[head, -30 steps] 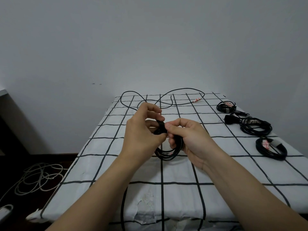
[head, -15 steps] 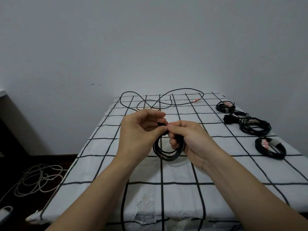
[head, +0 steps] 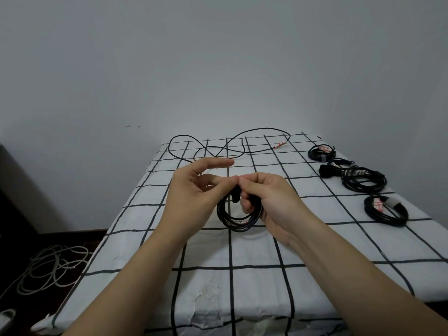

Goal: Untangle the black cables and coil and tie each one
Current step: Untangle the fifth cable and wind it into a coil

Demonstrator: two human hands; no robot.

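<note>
Loops of one black cable [head: 238,221] hang in a small coil above the checked tablecloth [head: 242,287], lifted off it probably so the turns keep together while the end is wrapped. The right hand [head: 271,202] grips it, fingers curled through the ring, thumb and forefinger pinching the top. The left hand [head: 191,195] meets it there with the thumb, forefinger lifted straight; whether its lower fingers hold the coil I cannot tell, since the palm hides them. Any tie at the pinch is hidden too. Tied bundles [head: 363,180] sit well apart to the right, likely set aside as done; a loose cable [head: 264,129] sprawls at the far edge, untouched
</note>
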